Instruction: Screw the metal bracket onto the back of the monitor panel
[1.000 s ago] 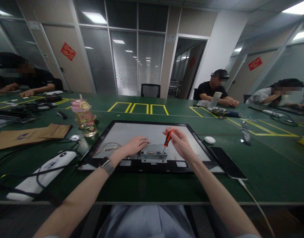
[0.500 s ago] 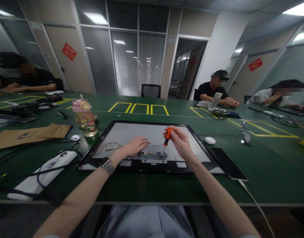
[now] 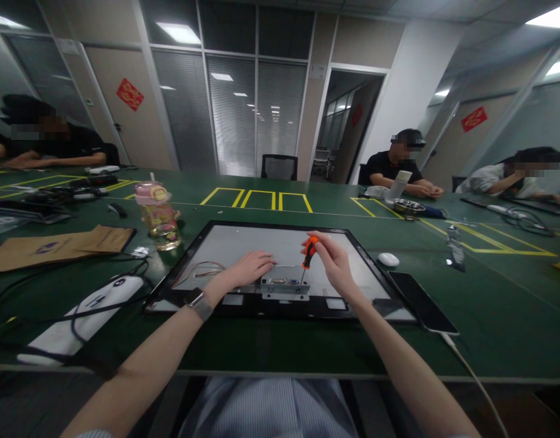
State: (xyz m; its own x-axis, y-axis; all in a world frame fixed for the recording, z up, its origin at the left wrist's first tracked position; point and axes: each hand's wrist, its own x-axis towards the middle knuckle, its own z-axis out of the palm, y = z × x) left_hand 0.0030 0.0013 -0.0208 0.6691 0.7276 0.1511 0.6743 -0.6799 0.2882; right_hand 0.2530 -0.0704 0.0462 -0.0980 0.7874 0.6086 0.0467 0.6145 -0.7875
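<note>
Changed almost nothing over the last second at the green table (image 3: 489, 316); kept the left hand (image 3: 250, 267) flat on the back of the monitor panel (image 3: 234, 240), just left of the small metal box (image 3: 285, 283) with its two ports; kept the tip of the orange-handled screwdriver (image 3: 309, 252) planted at the right end of that box, with only a slight rise and fall of the handle and a small shuffle of the fingers round it; judged from that, stayed on the same screw, turning rather than moving on, the box not yet lifted from the panel.

Rested the left hand open, palm down, fingers stretched towards the box and gripping nothing, a watch (image 3: 201, 304) on the wrist; raised the right hand (image 3: 334, 264) above the panel, wrist bent, thumb and fingertips pinched shut round the top of the screwdriver, shaft tilted down and leftwards to the box.

Left untouched, from the left: a brown envelope (image 3: 56, 246), a white case (image 3: 74, 316) looped in black cable, a pink-capped bottle (image 3: 159, 216), loose wires (image 3: 200, 271) on the panel; then, to the right of the panel, a white mouse (image 3: 388, 259) and a dark phone (image 3: 422, 294).
</note>
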